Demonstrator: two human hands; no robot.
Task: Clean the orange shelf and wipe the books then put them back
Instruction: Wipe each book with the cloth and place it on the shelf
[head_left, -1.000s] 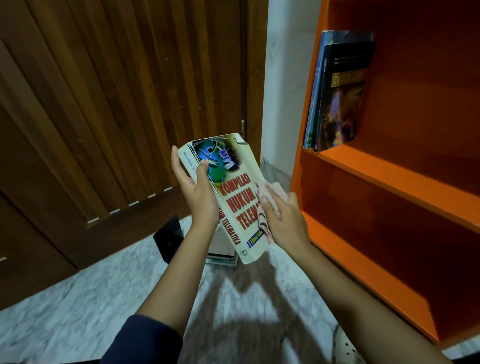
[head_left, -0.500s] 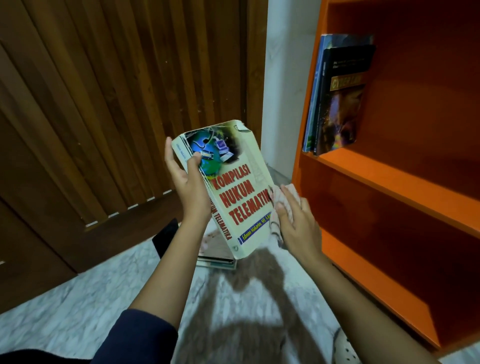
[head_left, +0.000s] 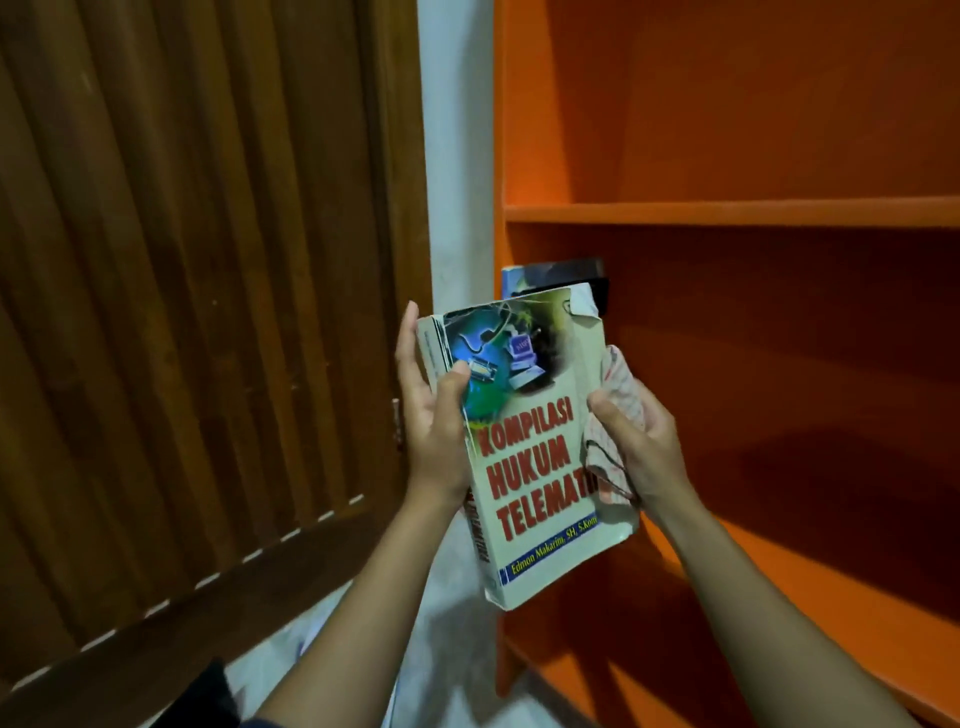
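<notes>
I hold a thick cream paperback (head_left: 535, 467) with red title letters and a globe picture upright in front of the orange shelf (head_left: 727, 213). My left hand (head_left: 431, 415) grips its spine edge, thumb on the cover. My right hand (head_left: 639, 441) grips a pale checked cloth (head_left: 615, 421) and presses it against the book's right edge. Behind the book's top, the upper ends of dark books (head_left: 561, 273) standing on the shelf peek out; the rest of them is hidden.
A dark slatted wooden door (head_left: 197, 291) fills the left. A white wall strip (head_left: 457, 156) separates it from the shelf. The pale marble floor (head_left: 447, 649) shows below, with a dark object (head_left: 202, 696) at the bottom left. The shelf's lower board (head_left: 810, 613) runs right.
Both hands have lifted the book up and toward the shelf. The view has tilted upward, so the floor pile dropped out of sight. The cloth moved from the cover to the book's right edge.
</notes>
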